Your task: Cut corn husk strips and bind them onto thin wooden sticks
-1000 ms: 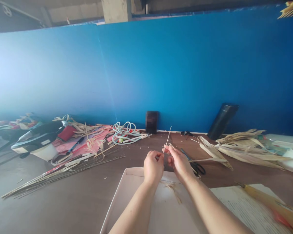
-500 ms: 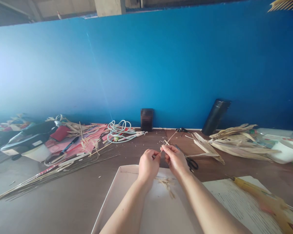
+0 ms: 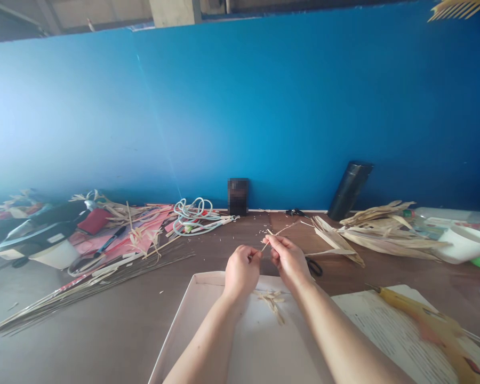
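Above the far edge of the white tray (image 3: pixel 192 320), near the middle of the brown table (image 3: pixel 116 325), both hands meet around a thin straw strip (image 3: pixel 279 232). The left hand (image 3: pixel 240 269) is curled into a loose fist, thumb and forefinger pinched on the near end of the strip. The right hand (image 3: pixel 288 260), just to its right and almost touching it, pinches the same strip a little farther along, fingers narrow and bent. From the right fingertips the free end of the strip runs up and to the right, slanting toward the blue wall (image 3: pixel 264 106). A few short straw scraps (image 3: pixel 272 300) lie on the tray just below the wrists. Black scissors (image 3: pixel 314 266) rest on the table just beyond the right hand, partly hidden by it. Farther right lies a heap of dried husks (image 3: pixel 368 234), with a black cylinder (image 3: pixel 349 189) leaning on the wall behind. To the left, long thin stalks (image 3: pixel 96 280) stretch across the table, and a coiled pale cord (image 3: pixel 196 216) sits by the wall.
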A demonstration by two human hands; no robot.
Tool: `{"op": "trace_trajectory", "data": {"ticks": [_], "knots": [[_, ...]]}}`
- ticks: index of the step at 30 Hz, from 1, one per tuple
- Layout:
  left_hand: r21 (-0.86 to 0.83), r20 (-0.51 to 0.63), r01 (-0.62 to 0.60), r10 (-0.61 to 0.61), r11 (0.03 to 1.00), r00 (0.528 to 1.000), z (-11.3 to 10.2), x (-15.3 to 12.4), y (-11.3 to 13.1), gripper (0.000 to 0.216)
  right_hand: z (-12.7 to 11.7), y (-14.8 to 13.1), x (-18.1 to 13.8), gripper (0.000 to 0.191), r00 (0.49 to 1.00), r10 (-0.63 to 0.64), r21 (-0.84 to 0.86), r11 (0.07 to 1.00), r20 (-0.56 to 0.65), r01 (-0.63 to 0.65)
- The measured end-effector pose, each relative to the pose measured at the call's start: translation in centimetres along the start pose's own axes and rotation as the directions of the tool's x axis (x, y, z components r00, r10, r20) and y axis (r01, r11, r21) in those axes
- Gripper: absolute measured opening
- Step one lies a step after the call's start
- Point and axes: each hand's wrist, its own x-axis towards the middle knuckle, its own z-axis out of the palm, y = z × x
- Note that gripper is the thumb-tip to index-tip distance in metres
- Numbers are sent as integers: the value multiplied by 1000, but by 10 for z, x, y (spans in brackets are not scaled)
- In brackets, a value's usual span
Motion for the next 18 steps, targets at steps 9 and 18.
{"op": "trace_trajectory", "data": {"ticks": [9,18], "knots": [[0,-7,13,-13,1000,1000,0,0,0,15,1,-3,0,38,997,68,46,996,40,-70],[13,16,12,-12,1000,1000,0,-1,1,16,1,-3,0,35,998,22,85,996,-53,-17]]}}
